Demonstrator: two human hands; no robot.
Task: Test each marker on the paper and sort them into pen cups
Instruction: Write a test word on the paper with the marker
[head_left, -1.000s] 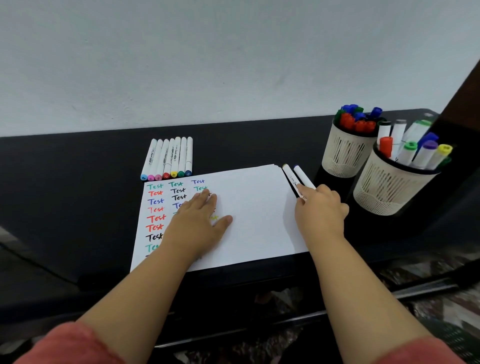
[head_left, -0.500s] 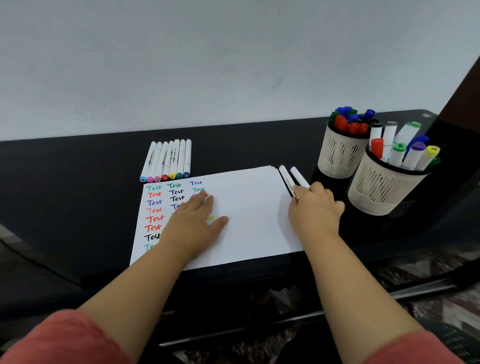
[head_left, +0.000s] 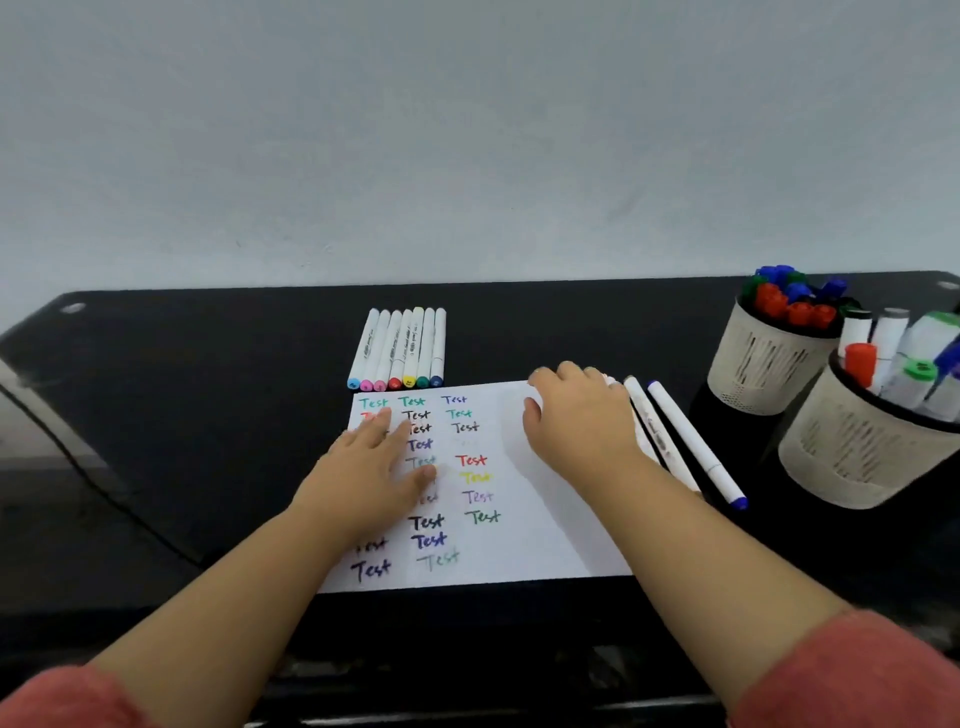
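Since half a second earlier my right hand (head_left: 579, 415) had slid left off the two loose markers and up to the top right corner of the paper (head_left: 540, 525), and the view had dipped so more of the sheet showed. The risk I judged from here was a smudge or a skewed sheet: my left hand (head_left: 371, 467) lay flat, fingers straight and spread, right over the left columns of written "Test" words, and fresh ink under a palm could smear if the sheet was tugged. My right hand was loosely curled over the corner, knuckles up; I could not tell whether it pinched the edge or merely rested there, and it held no marker that I could see. The blue-tipped marker (head_left: 696, 441) and its neighbour (head_left: 644, 410) lay just beside the paper's right edge, near enough to roll off the surface (head_left: 182, 415) if knocked. Seven untested markers (head_left: 400, 345) sat in a row above the sheet at centre frame, and the two pen cups (head_left: 769, 358) (head_left: 857, 447) stood full at right.
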